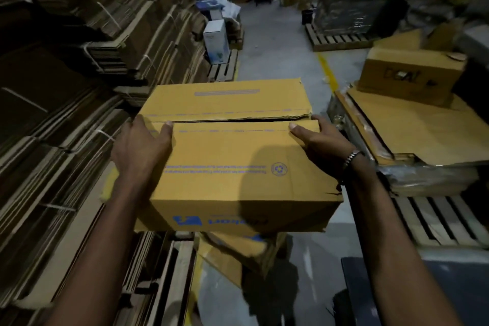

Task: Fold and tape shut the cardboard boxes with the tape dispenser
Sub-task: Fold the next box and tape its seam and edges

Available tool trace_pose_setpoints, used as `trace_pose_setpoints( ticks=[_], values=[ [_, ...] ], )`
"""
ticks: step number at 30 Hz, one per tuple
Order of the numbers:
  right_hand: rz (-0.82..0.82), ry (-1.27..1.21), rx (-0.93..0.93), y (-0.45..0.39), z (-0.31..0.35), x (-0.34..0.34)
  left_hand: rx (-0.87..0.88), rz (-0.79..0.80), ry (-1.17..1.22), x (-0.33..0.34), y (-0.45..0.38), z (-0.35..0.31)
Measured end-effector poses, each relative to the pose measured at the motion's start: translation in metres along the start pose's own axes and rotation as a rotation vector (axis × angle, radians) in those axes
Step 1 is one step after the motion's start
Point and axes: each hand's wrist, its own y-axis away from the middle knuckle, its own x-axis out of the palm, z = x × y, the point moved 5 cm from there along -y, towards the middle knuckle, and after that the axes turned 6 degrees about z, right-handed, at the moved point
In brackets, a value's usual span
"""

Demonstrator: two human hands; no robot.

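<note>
Yellow-brown cardboard box (232,156) with blue print, top flaps folded shut, untaped seam, torn edge at 3 o'clock, left hand (143,145) and right hand (320,137) gripping its ends, thumbs on top

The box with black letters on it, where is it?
In the head view, the lettered box sits far right on flat cardboard sheets over a wooden pallet, beyond the right hand.

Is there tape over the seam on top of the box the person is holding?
No: the seam between the two top flaps of the box is a bare dark gap, with no tape on it.
</note>
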Motion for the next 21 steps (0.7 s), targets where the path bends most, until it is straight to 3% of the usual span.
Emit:
trace_pose_setpoints(
  ticks=[5, 9, 12, 21],
  values=[
    [-0.133, -0.099, -0.059, 0.081, -0.006, -0.055, 0.090, -0.022, -0.003, -0.020, 0.045, -0.055],
    [-0.343, 0.086, -0.111, 0.164, -0.032, -0.120, 0.194, -0.059, 0.085, -0.024, 0.107, -0.119],
    [-0.450, 0.049, -0.109, 0.245, -0.066, -0.167, 0.286, -0.034, 0.168, 0.002, 0.160, -0.167],
    [-0.830, -0.089, 0.084, 0.525, -0.219, -0.247, 0.574, 0.346, 0.377, 0.142, 0.398, -0.273]
  ],
)
